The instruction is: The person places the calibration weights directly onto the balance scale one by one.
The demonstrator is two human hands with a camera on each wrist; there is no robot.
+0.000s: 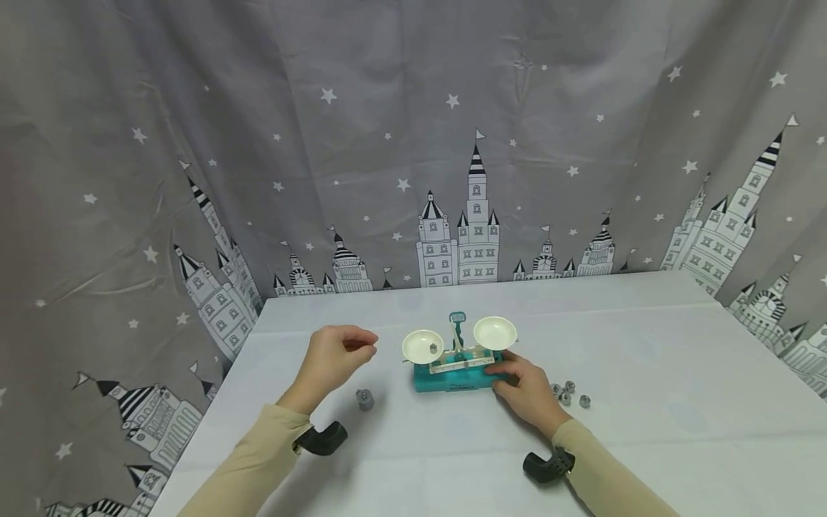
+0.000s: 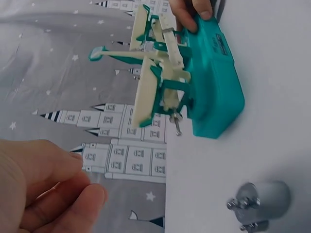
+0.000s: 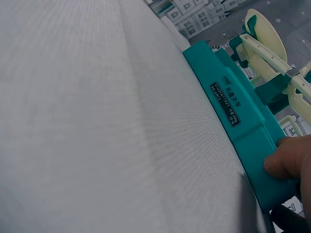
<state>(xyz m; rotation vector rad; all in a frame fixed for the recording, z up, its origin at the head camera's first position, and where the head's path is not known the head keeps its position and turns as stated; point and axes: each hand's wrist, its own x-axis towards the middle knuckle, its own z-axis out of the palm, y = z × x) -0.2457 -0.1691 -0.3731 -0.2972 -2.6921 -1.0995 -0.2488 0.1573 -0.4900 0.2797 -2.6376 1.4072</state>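
A teal tray balance (image 1: 455, 378) with two cream pans stands on the white table. My right hand (image 1: 530, 391) grips the right end of its base, the thumb (image 3: 279, 165) lying against the front face. On the left pan (image 1: 418, 343) sits a small metal weight (image 1: 433, 348). My left hand (image 1: 337, 359) hovers in the air left of that pan, apart from it. Its fingers are loosely bent towards the thumb, and nothing shows between them in the left wrist view. Below this hand stands a grey cylinder (image 2: 267, 201) with small knobbed metal parts at its end.
Several small metal weights (image 1: 566, 393) lie on the table (image 1: 646, 431) just right of my right hand. Behind the table hangs a grey curtain (image 1: 388, 93) printed with castles and stars. The balance's upright pointer (image 1: 457, 327) rises between the pans.
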